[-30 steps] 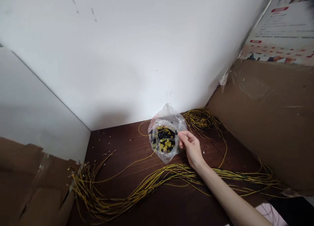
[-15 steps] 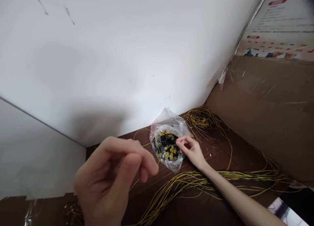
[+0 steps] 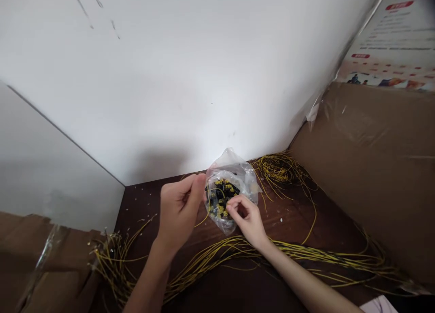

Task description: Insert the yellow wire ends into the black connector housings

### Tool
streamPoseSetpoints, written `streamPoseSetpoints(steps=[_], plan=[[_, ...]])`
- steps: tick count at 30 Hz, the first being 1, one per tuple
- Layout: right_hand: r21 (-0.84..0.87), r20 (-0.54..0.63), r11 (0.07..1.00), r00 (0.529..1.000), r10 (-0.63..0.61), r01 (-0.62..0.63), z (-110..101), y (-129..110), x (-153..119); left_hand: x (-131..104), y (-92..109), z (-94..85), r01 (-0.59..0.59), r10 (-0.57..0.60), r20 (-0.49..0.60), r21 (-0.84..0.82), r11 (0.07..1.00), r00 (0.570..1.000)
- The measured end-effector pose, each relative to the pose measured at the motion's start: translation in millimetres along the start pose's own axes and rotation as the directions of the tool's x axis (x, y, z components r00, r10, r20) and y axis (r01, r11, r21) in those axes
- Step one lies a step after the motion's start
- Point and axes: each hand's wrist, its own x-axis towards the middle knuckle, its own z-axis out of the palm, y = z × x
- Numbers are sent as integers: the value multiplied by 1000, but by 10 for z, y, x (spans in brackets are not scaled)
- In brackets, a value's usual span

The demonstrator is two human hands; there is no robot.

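Note:
A clear plastic bag lies open against the white wall, with many small black and yellow parts inside. At the bag's left edge is my left hand, thumb and fingers pressed together; what they pinch is hidden. My right hand reaches over the bag's lower right side, its thumb and index finger closed at the parts, and anything between them is too small to make out. A thin yellow wire curves between my left hand and the bag.
A long bundle of yellow and black wires runs across the brown table under my forearms. Coiled wires lie at the back right. Cardboard stands left and right.
My left hand has moved away from the camera, down to the bag's left side. My right hand has shifted slightly left and lower over the parts. The view has shifted a little.

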Motion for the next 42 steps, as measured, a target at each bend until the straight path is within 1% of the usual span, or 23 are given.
streamPoseSetpoints(steps=[2,4,6,7,8,9,11,13,16,18,22,26,30,34,36,39,42], plan=[[59,12,997,999,53,-54,-12,12,1,-126,-113,179,21,-29,56,139,990,998],[119,6,987,994,110,-110,-48,-2,-1,-314,-254,365,5,-37,118,261,965,992],[161,6,977,990,140,-139,-93,-47,-15,-524,-395,514,-37,-2,112,348,937,994],[181,5,971,988,156,-154,-112,-78,-27,-620,-456,566,-92,55,108,383,919,993],[202,6,965,985,171,-169,-129,-111,-41,-702,-506,600,-168,117,146,406,898,982],[220,8,958,983,185,-182,-141,-143,-55,-765,-544,618,-259,187,206,416,872,961],[240,13,948,977,211,-208,-152,-190,-80,-834,-583,615,-371,284,256,424,826,924],[251,7,942,973,229,-224,-146,-211,-95,-847,-591,589,-442,357,267,421,792,895],[270,22,930,968,252,-248,-118,-207,-106,-840,-599,556,-493,426,250,407,769,870],[271,51,925,963,264,-268,-98,-206,-121,-849,-619,549,-493,436,230,400,772,870],[258,98,925,960,261,-278,-89,-245,-163,-880,-638,557,-460,436,159,432,776,886],[235,96,942,970,222,-239,-136,-285,-157,-892,-585,580,-427,419,113,399,811,901],[219,86,955,979,186,-201,-162,-268,-109,-891,-531,604,-414,405,100,328,849,909],[244,128,957,984,126,-154,-128,-244,-87,-857,-490,607,-345,332,94,268,900,939],[231,122,965,988,97,-123,-117,-241,-83,-829,-465,598,-304,292,86,241,922,953],[204,105,973,990,90,-110,-120,-229,-70,-797,-431,575,-255,234,112,239,937,966],[226,138,964,985,108,-137,-116,-204,-53,-789,-415,537,-228,208,107,235,945,972]])
